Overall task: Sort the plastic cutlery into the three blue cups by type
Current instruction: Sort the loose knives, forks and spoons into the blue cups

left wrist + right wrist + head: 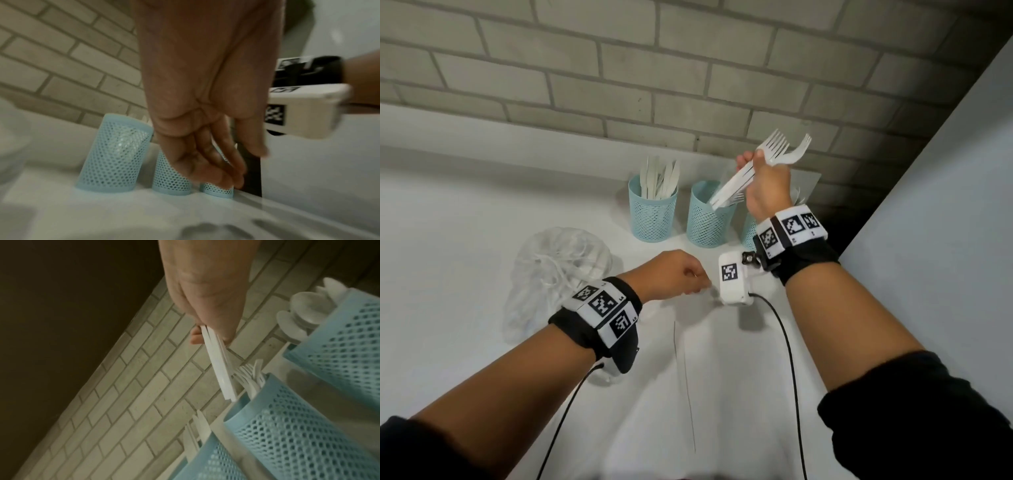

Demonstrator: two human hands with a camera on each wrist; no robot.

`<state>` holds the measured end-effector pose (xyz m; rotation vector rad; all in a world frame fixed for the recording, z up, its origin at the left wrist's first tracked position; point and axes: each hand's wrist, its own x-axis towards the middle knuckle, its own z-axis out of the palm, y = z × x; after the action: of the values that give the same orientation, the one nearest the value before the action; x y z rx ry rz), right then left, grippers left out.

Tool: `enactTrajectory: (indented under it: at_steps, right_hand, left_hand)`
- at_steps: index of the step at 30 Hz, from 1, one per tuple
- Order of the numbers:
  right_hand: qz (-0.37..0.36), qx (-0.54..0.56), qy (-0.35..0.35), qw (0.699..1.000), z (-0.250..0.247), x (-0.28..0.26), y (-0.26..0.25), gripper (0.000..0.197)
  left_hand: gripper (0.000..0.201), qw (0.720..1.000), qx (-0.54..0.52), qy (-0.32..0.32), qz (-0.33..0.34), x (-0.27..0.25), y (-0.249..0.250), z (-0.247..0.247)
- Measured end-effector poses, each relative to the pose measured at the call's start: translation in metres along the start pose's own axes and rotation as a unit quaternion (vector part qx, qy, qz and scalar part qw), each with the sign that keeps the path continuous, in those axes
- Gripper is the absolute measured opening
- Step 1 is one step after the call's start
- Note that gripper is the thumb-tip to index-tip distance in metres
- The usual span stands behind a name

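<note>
The right hand [767,185] grips a bundle of white forks [753,171], handle ends poised at the rim of the middle cup [707,219], which already holds forks. The left cup [653,214] holds knives; the right cup [347,344], at the far right, holds spoons. The left hand [674,275] hangs over the white table [465,212] with loosely curled fingers holding nothing. A clear plastic bag [551,274] lies near left. No loose cutlery shows, so sorting looks nearly finished.
</note>
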<state>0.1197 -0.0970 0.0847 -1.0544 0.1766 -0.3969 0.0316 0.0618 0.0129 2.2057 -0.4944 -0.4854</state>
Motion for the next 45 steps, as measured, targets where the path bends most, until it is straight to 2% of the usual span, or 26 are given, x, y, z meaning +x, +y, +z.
enactTrajectory:
  at_steps: [2,5,12,15,20,22,24,25,26,27,29,30,31,32,33,34,35,37,39,41,43,45]
  right_hand:
    - [-0.052,-0.044,0.008,0.998,0.01,0.007,0.001,0.022]
    - [-0.082,-0.096,0.007,0.992,0.021,0.015,0.014,0.024]
    - [-0.069,-0.222,0.001,0.973,0.018,0.033,0.038,0.028]
    - [-0.078,-0.248,-0.01,0.965,0.019,0.036,0.034,0.034]
    - [-0.071,-0.248,0.007,0.966,0.015,0.039,0.034,0.053]
    - [-0.092,-0.278,-0.002,0.956,0.012,0.039,0.034,0.063]
    - [-0.155,-0.346,-0.019,0.925,0.008,0.038,0.033,0.065]
    - [-0.195,-0.393,-0.041,0.898,0.006,0.037,0.035,0.061]
    - [-0.229,-0.454,-0.071,0.858,0.005,0.036,0.036,0.055]
    - [-0.247,-0.53,-0.104,0.804,0.003,0.035,0.038,0.048]
    - [-0.243,-0.669,-0.167,0.683,-0.001,0.033,0.042,0.036]
    - [-0.23,-0.709,-0.195,0.637,-0.003,0.032,0.042,0.036]
    - [-0.216,-0.733,-0.216,0.608,-0.004,0.031,0.041,0.038]
    - [-0.201,-0.741,-0.228,0.598,-0.005,0.032,0.039,0.039]
    - [-0.187,-0.738,-0.234,0.605,-0.006,0.031,0.036,0.038]
    - [-0.174,-0.722,-0.233,0.627,-0.006,0.031,0.033,0.037]
    - [-0.17,-0.697,-0.222,0.66,-0.007,0.031,0.029,0.036]
    - [-0.207,-0.631,-0.179,0.725,-0.005,0.026,0.021,0.032]
    - [-0.241,-0.56,-0.154,0.778,0.0,0.017,0.012,0.024]
    - [-0.19,-0.471,-0.196,0.839,0.005,0.01,0.004,0.015]
    - [-0.097,-0.418,-0.261,0.865,0.01,0.001,-0.004,0.012]
    - [-0.024,-0.412,-0.319,0.853,0.013,-0.01,-0.01,0.013]
  left_hand:
    - [0.028,0.986,0.139,-0.085,0.037,-0.008,0.0,0.001]
    - [0.034,0.961,0.221,-0.156,0.059,-0.021,-0.005,0.009]
    - [0.04,0.936,0.263,-0.198,0.123,-0.043,-0.02,0.028]
    - [0.033,0.936,0.263,-0.184,0.144,-0.045,-0.021,0.031]
    - [0.022,0.935,0.268,-0.175,0.153,-0.044,-0.029,0.029]
    - [0.02,0.939,0.258,-0.172,0.149,-0.045,-0.034,0.029]
    - [0.018,0.945,0.24,-0.169,0.141,-0.048,-0.037,0.029]
    - [0.017,0.949,0.23,-0.17,0.135,-0.049,-0.038,0.029]
    - [0.016,0.952,0.219,-0.174,0.128,-0.051,-0.038,0.03]
    - [0.016,0.954,0.209,-0.178,0.12,-0.052,-0.038,0.03]
    - [0.015,0.958,0.195,-0.182,0.105,-0.054,-0.038,0.03]
    - [0.014,0.961,0.188,-0.18,0.095,-0.055,-0.039,0.03]
    - [0.013,0.964,0.18,-0.175,0.088,-0.055,-0.039,0.03]
    - [0.012,0.967,0.173,-0.167,0.083,-0.056,-0.04,0.029]
    - [0.011,0.971,0.165,-0.156,0.079,-0.056,-0.04,0.029]
    - [0.009,0.974,0.156,-0.144,0.075,-0.055,-0.04,0.028]
    - [0.008,0.978,0.145,-0.129,0.073,-0.055,-0.04,0.025]
    - [0.016,0.985,0.127,-0.09,0.069,-0.052,-0.041,0.018]
    - [0.018,0.992,0.105,-0.037,0.059,-0.047,-0.041,0.009]
    - [0.017,0.999,0.009,0.029,0.031,-0.043,-0.039,-0.001]
    - [0.013,0.981,-0.17,0.086,-0.022,-0.04,-0.034,-0.009]
    - [0.012,0.945,-0.299,0.122,-0.051,-0.038,-0.031,-0.017]
